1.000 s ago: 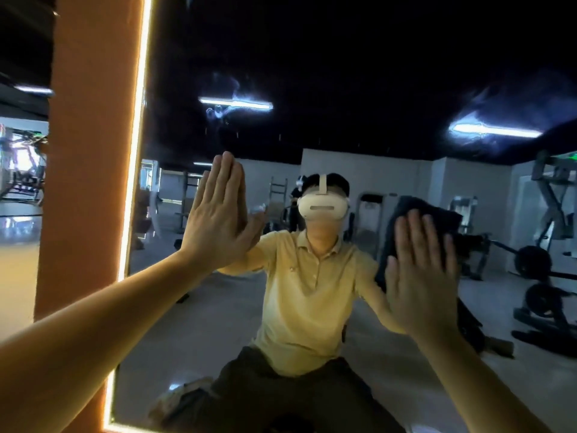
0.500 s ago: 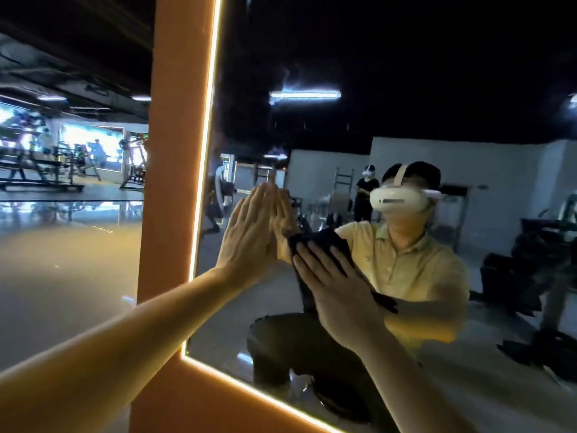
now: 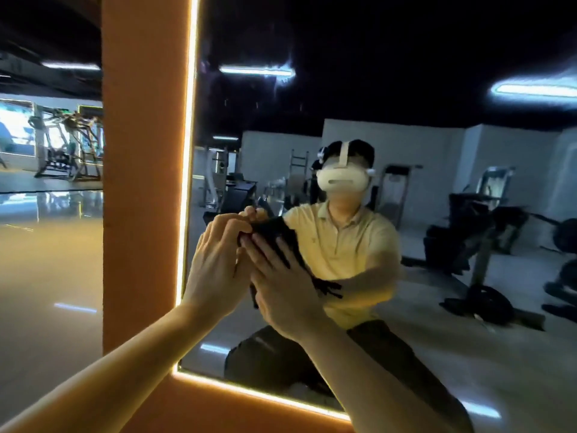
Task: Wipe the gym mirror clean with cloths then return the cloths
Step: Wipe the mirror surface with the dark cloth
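Centre frame, dark cloth [image 3: 272,233] stands upright on mirror [image 3: 406,89] under right hand [image 3: 281,289] fingers, flat and apart; left hand [image 3: 215,270] curled fingers pinch its upper-left edge.

Dark cloth [image 3: 274,235] against lit-edged mirror [image 3: 406,89]
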Tool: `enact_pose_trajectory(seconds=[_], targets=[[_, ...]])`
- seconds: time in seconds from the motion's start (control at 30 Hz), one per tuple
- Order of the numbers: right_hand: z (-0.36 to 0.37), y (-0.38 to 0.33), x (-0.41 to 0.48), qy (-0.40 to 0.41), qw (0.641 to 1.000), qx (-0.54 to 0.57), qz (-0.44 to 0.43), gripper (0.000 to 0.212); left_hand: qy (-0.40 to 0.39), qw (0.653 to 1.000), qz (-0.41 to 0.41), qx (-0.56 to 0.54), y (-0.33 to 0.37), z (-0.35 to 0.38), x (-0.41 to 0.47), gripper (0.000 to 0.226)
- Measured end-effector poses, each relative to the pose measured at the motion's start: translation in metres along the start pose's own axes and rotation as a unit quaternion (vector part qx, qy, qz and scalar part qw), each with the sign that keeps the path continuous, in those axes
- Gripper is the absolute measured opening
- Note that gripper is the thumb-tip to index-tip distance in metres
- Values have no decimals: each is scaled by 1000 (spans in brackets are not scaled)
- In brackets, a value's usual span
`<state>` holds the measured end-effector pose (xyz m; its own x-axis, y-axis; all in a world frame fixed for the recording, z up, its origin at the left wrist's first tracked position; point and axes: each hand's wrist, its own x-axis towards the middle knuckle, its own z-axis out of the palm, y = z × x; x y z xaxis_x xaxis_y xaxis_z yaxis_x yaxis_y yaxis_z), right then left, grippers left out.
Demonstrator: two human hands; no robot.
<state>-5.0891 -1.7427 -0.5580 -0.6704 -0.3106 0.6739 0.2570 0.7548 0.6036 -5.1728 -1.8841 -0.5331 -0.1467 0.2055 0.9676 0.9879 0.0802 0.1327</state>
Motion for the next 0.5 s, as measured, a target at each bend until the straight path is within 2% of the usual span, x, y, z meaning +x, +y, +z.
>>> enact_pose_trajectory(seconds=[0.07,0.1,0.2,0.3,0.37,0.43,0.5], targets=[[3,1,-25,-66,993,-9,-96,55,-25,999,17,18,-2,7,-5,39],[2,12,-39,-69,993,-12,-95,57,-45,998,39,32,-1,14,-8,46],[-13,62,-91,-18,997,-57,38,70,-60,988,126,69,11,48,-13,67],[-41,122,-166,1,974,-88,208,71,-60,986,127,92,35,88,-14,82],[-59,159,-214,30,930,-91,354,68,-46,988,96,109,44,110,-16,95],[-69,184,-238,80,851,-69,515,69,-30,989,77,121,47,121,-18,103],[-65,182,-227,134,787,-52,600,71,-27,989,60,129,51,125,-19,106]])
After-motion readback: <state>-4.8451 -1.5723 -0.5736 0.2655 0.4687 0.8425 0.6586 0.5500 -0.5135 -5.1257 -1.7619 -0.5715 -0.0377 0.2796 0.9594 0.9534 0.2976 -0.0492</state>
